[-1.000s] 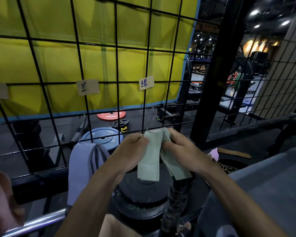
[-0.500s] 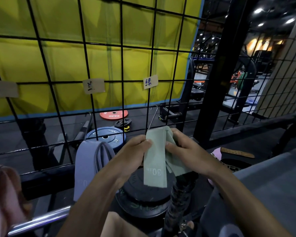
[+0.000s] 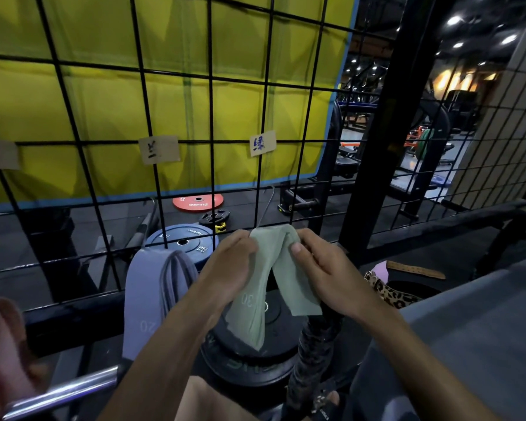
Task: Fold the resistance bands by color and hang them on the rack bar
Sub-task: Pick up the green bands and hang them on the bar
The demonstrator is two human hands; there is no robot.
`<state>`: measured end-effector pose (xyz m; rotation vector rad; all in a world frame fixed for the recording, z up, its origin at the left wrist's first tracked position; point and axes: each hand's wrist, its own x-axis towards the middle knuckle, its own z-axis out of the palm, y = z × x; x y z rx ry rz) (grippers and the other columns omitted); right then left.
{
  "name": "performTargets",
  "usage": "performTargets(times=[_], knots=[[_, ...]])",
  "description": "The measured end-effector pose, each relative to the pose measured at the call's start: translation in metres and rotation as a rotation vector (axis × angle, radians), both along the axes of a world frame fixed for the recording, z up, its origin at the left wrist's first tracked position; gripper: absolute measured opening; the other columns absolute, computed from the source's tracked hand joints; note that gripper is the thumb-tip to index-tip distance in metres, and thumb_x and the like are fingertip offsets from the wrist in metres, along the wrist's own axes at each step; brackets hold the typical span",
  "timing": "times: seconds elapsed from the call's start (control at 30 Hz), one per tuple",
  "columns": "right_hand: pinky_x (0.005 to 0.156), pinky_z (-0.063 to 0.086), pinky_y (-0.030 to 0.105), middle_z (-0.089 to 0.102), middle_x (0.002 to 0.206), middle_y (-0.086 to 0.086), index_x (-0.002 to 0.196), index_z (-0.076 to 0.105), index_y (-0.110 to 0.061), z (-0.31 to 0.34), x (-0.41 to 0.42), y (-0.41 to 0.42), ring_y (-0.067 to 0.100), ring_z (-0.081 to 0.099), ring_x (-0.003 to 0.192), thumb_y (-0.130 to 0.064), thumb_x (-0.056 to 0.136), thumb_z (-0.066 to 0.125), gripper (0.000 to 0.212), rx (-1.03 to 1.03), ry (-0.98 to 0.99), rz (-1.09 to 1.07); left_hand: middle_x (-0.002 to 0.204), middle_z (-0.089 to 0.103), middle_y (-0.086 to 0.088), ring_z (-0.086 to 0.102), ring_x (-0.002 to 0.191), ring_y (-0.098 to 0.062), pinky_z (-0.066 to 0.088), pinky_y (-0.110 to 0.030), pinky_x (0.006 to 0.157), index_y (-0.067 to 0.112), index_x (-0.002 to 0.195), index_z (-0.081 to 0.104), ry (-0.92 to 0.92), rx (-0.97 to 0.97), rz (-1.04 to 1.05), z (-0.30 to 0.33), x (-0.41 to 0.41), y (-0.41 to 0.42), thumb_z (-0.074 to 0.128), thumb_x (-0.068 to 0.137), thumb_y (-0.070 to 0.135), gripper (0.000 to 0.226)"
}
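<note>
Head view: looked down at two bare hands before a black wire grid, with a yellow wall behind it.
Green band: centre of the frame, folded over at its top, two tails hanging down; "30" printed on the left tail.
Left hand: fingers closed on the left side of the fold.
Right hand: thumb and fingers pinched on the right side of the fold, thumbnail facing the camera.
Purple band: lower left of centre, already folded and hanging, marked "20".
Pink band: far lower left edge, blurred; how it hung could not be told.
Metal hook: thin wire rising just above the green fold; whether it touched the band could not be told.
Paper labels: clipped to the grid at mid-height, one directly above the green band.
Chrome bar: bottom left of the frame.
Weight plates: black, stacked below the hands.
Handling, as judged: light, soft, limp fabric, likely stretchy; no risk of breakage, but the tails would slip apart if released.
Best hold, as judged: at the fold, both layers pinched together.
</note>
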<state>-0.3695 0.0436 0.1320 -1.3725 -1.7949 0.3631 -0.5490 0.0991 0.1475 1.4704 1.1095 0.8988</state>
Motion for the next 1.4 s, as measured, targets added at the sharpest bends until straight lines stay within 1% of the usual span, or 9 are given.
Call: performTargets(times=[0.17, 0.33, 0.53, 0.67, 0.8, 0.87, 0.97, 1.07, 1.4], knots=[[0.066, 0.043, 0.024, 0.057, 0.083, -0.009, 0.100, 0.054, -0.027, -0.003, -0.003, 0.002, 0.011, 0.058, 0.078, -0.033, 0.107, 0.040, 0.017, 0.073, -0.057, -0.024, 0.083, 0.050, -0.007, 0.047, 0.073, -0.020, 0.036, -0.036, 0.068, 0.016, 0.086, 0.051, 0.026, 0.053, 0.011, 0.000, 0.001, 0.000, 0.039, 0.099, 0.017, 0.018], [0.081, 0.050, 0.020, 0.065, 0.111, -0.016, 0.130, 0.053, -0.031, 0.014, 0.001, 0.005, 0.002, 0.063, 0.100, -0.032, 0.103, 0.050, 0.027, -0.004, -0.018, 0.009, 0.082, 0.053, -0.008, 0.050, 0.073, -0.021, 0.045, -0.040, 0.069, 0.010, 0.090, 0.054, 0.039, 0.043, 0.001, 0.001, 0.002, 0.000, 0.040, 0.098, 0.024, 0.022], [0.074, 0.051, 0.038, 0.068, 0.091, -0.005, 0.116, 0.056, -0.021, 0.014, -0.001, 0.010, 0.008, 0.064, 0.084, -0.031, 0.106, 0.044, 0.019, -0.010, -0.151, 0.020, 0.092, 0.056, -0.018, 0.056, 0.079, -0.029, 0.055, -0.047, 0.070, 0.003, 0.109, 0.059, -0.023, -0.043, -0.071, 0.003, 0.004, 0.000, 0.036, 0.099, 0.020, 0.030], [0.073, 0.051, 0.044, 0.067, 0.086, -0.003, 0.108, 0.056, -0.018, 0.029, 0.001, 0.004, 0.013, 0.064, 0.080, -0.040, 0.104, 0.039, 0.028, 0.006, -0.222, 0.004, 0.097, 0.067, -0.007, 0.066, 0.097, -0.036, 0.052, -0.056, 0.093, 0.023, 0.093, 0.062, 0.006, 0.000, -0.102, -0.002, 0.002, 0.000, 0.045, 0.077, 0.047, 0.034], [0.065, 0.044, 0.031, 0.057, 0.076, -0.002, 0.091, 0.050, -0.015, 0.044, 0.009, -0.003, 0.012, 0.055, 0.070, -0.033, 0.104, 0.046, 0.022, 0.020, -0.303, 0.033, 0.100, 0.074, -0.003, 0.071, 0.098, -0.025, 0.057, -0.046, 0.088, 0.028, 0.091, 0.070, -0.123, -0.042, -0.043, 0.002, 0.010, 0.007, 0.051, 0.090, 0.035, 0.021], [0.063, 0.041, 0.031, 0.054, 0.074, -0.001, 0.089, 0.048, -0.014, 0.044, 0.011, -0.003, 0.014, 0.053, 0.067, -0.029, 0.104, 0.048, 0.021, 0.015, -0.319, 0.029, 0.092, 0.070, 0.002, 0.066, 0.097, -0.023, 0.050, -0.042, 0.088, 0.029, 0.074, 0.069, -0.160, -0.050, -0.072, 0.006, 0.016, 0.009, 0.062, 0.076, 0.049, 0.021], [0.064, 0.046, 0.036, 0.060, 0.080, 0.001, 0.097, 0.053, -0.011, 0.039, 0.012, -0.001, 0.017, 0.058, 0.071, -0.023, 0.102, 0.051, 0.013, 0.034, -0.319, 0.019, 0.086, 0.066, 0.005, 0.064, 0.081, -0.013, 0.048, -0.036, 0.074, 0.030, 0.092, 0.062, -0.007, 0.207, -0.177, 0.008, 0.018, -0.005, 0.059, 0.082, 0.070, 0.041], [0.067, 0.050, 0.037, 0.065, 0.088, 0.002, 0.108, 0.057, -0.014, 0.034, 0.012, -0.002, 0.017, 0.063, 0.076, -0.021, 0.099, 0.057, 0.011, 0.026, -0.245, 0.036, 0.074, 0.057, 0.011, 0.056, 0.067, -0.008, 0.045, -0.034, 0.064, 0.026, 0.093, 0.060, 0.130, 0.417, -0.201, 0.005, 0.013, -0.006, 0.055, 0.090, 0.068, 0.042], [0.072, 0.055, 0.036, 0.074, 0.097, 0.013, 0.123, 0.054, -0.011, 0.032, 0.005, 0.005, 0.028, 0.072, 0.088, -0.008, 0.085, 0.077, 0.044, -0.437, 0.300, 0.154, 0.091, 0.069, -0.002, 0.068, 0.085, -0.023, 0.053, -0.050, 0.080, 0.029, 0.101, 0.064, 0.223, 0.384, -0.266, 0.011, 0.000, 0.008, 0.052, 0.086, 0.071, 0.046]])
